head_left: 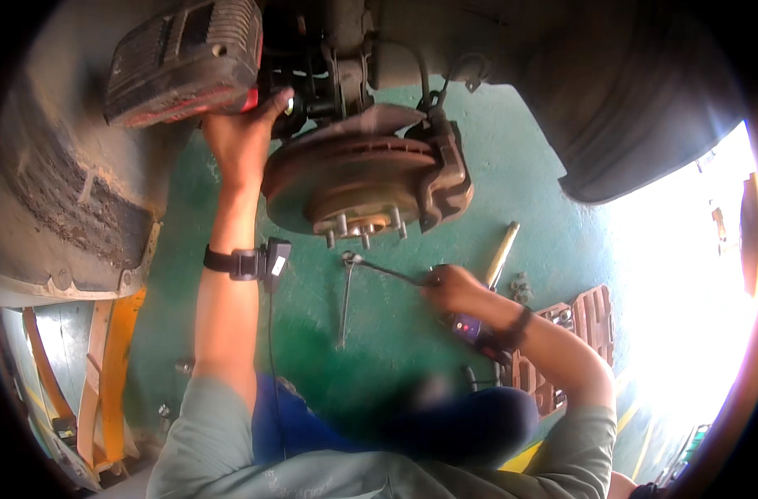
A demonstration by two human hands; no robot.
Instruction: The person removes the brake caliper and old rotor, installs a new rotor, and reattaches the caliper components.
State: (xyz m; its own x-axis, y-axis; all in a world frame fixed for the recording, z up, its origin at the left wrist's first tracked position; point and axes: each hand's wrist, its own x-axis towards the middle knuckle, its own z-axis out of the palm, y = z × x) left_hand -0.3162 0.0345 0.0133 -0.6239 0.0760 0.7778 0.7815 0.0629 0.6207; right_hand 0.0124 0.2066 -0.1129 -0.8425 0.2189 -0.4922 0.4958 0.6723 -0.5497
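Note:
My left hand (pixel 239 137) is raised into the wheel arch, closed round the grip of a cordless impact wrench (pixel 183 62), red and black with a dusty battery pack. The tool's front end is by the strut bracket (pixel 350 79), but its contact is hidden. Lower at the right, my right hand (pixel 455 289) grips the dark handle of a ratchet wrench (pixel 387 270); its silver head points left, below the brake disc's studs. The rusty brake disc (pixel 341 195) carries a caliper (pixel 450 179) on its right side. Behind the ratchet's head, a long thin wrench (pixel 346 308) appears on the floor.
An open brown tool case (pixel 595 320) with sockets lies right on the green floor (pixel 312 366), near loose sockets (pixel 520 287) and a pale rod (pixel 504 249). Fender panels (pixel 79 183) flank the wheel arch. A yellow-orange stand (pixel 117 374) is at lower left. A cable hangs from my left wrist.

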